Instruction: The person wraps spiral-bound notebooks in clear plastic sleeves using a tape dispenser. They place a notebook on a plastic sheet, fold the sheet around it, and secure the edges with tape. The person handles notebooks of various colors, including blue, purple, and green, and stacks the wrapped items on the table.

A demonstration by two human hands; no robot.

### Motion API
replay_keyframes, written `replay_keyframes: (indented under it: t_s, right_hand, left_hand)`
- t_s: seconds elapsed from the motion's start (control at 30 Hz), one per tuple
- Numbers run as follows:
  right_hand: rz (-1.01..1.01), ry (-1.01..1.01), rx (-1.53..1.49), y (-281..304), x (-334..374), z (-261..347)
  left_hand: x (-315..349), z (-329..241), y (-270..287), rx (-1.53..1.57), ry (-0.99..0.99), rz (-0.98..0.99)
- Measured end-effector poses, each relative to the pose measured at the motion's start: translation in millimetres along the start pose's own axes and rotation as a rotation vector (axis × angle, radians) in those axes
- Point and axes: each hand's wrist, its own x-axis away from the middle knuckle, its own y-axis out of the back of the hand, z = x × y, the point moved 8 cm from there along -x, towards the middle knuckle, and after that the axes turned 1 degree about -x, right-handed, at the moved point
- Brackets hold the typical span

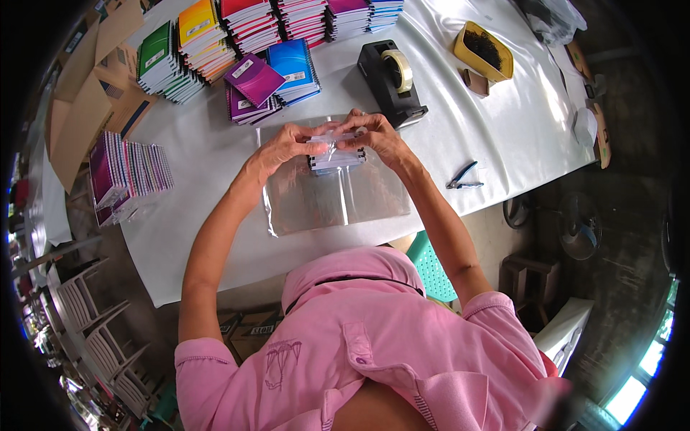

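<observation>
A small stack of spiral notebooks (338, 161) stands near the middle of the table, its page edges toward me. Clear plastic wrap (309, 205) spreads under and around it, with a long flap reaching toward the table's front edge. My left hand (287, 146) pinches plastic over the stack's left end, fingers closed. At the right end, my right hand (379, 140) has its thumb and fingers closed on the same film. Both thumbs press on top of the stack. Just beyond the right hand sits a black tape dispenser (373, 66) with a roll of clear tape (399, 72).
Purple notebooks (255, 79) and blue notebooks (293, 66) lie beyond my left hand. Colourful notebook stacks (205, 36) line the back. A wrapped notebook bundle (129, 176) stands far left. Blue-handled pliers (462, 177) and a yellow tub (506, 66) are at the right.
</observation>
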Motion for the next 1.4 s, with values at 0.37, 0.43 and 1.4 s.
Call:
replay_keyframes:
  t_s: [0.37, 0.43, 1.4]
  right_hand:
    - [0.045, 0.177, 0.166, -6, 10, 12]
    - [0.047, 0.253, 0.298, -6, 13, 15]
    - [-1.031, -0.097, 1.332, 179, 94, -30]
  left_hand:
    - [24, -40, -20, -1.134, -0.286, -0.108]
    - [40, -58, -43, -1.373, -0.427, -0.149]
    - [60, -46, -63, -1.540, -0.521, -0.351]
